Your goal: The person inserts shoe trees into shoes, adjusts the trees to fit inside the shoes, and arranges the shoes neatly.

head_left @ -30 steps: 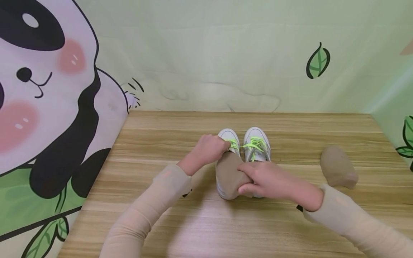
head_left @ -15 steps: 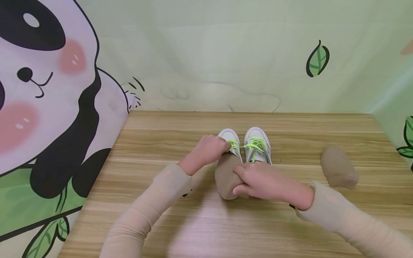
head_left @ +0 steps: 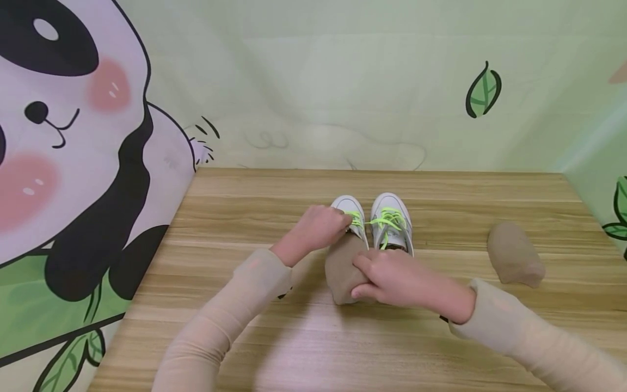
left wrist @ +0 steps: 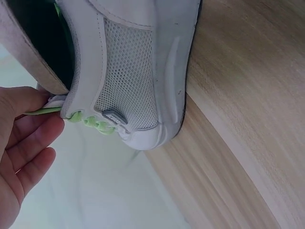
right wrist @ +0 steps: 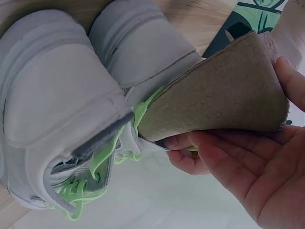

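Two white sneakers with neon-green laces stand side by side: the left sneaker (head_left: 346,203) and the right sneaker (head_left: 390,204). My left hand (head_left: 320,227) pinches the left sneaker's tongue and lace (left wrist: 44,111) between thumb and fingers. A brown molded shoe insert (head_left: 343,267) is held by my right hand (head_left: 404,277), thumb on one side and fingers on the other. In the right wrist view the insert (right wrist: 219,90) leans with its narrow end at the left sneaker's opening. How deep that end sits is hidden.
A second brown insert (head_left: 514,255) lies on the wood-grain surface (head_left: 274,337) to the right. Behind stands a pale green wall (head_left: 313,81) printed with a leaf, and a panda print (head_left: 88,163) covers the left side.
My right hand has shifted slightly left with the insert. The insert's wide end now covers the left sneaker's heel, which showed before. My left hand has barely moved.
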### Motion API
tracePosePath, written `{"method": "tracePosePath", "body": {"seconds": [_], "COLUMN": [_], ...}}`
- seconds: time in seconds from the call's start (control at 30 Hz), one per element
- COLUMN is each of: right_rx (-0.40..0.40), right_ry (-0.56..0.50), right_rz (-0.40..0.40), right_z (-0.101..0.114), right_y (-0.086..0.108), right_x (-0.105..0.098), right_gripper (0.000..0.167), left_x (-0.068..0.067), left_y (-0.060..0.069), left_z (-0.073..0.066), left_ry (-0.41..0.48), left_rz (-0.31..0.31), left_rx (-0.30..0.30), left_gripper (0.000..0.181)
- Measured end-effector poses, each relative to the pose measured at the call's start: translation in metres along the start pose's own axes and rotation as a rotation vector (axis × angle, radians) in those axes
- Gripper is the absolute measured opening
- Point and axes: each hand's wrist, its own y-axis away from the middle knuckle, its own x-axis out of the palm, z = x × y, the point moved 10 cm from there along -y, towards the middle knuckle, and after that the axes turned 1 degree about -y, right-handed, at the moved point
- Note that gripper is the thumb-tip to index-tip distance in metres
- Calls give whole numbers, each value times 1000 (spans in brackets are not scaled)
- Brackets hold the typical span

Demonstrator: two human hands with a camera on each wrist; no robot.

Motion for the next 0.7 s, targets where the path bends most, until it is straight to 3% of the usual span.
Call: {"method": "tracePosePath", "body": {"seconds": [0.3,0.7], "right_rx": [-10,-20], "right_ry": [0,25], "right_rz": [-36,-46], "right_z": [1,2], "right_y": [1,1], "right_x": [-1,2], "right_gripper": [41,41], "left_x": [3,2], "left_y": [-2,-3], "left_z": [-3,-11], "left_ry": [-35,-104], "left_rz": [-22,-78], "left_rx": [27,83], "left_gripper": [5,12]}}
